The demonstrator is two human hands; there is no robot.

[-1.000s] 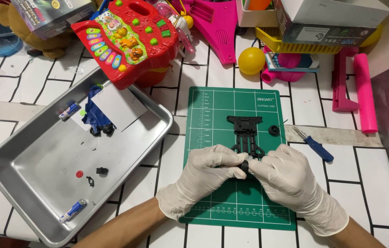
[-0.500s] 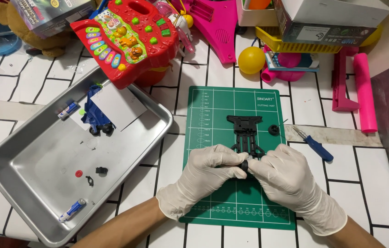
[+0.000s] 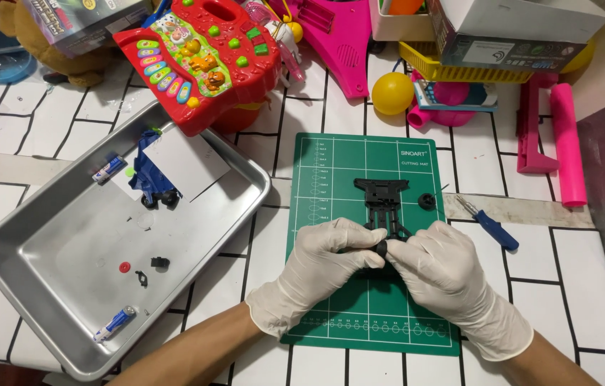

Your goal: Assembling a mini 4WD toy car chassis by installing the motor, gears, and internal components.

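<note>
Head view: both gloved hands meet over a green cutting mat point(image 3: 331, 300), left hand point(image 3: 324, 264) and right hand point(image 3: 445, 275) pinching the near end of a black plastic frame point(image 3: 384, 204) (long axis running away from them), equally close.

Cutting mat point(image 3: 331, 179) lies centre on the tiled table point(image 3: 588, 279), with the metal tray point(image 3: 52, 300) to its left and a screwdriver point(image 3: 488, 227) to its right. Plastic chassis point(image 3: 384, 202) sits on the mat, a small wheel point(image 3: 427, 201) just right of it; left hand point(image 3: 316, 268) and right hand point(image 3: 445, 275) meet at its near end. Toy keyboard point(image 3: 199, 57) and ball point(image 3: 392, 93) lie behind the mat; two batteries point(image 3: 108, 169) point(image 3: 113, 324) lie in the tray.
</note>
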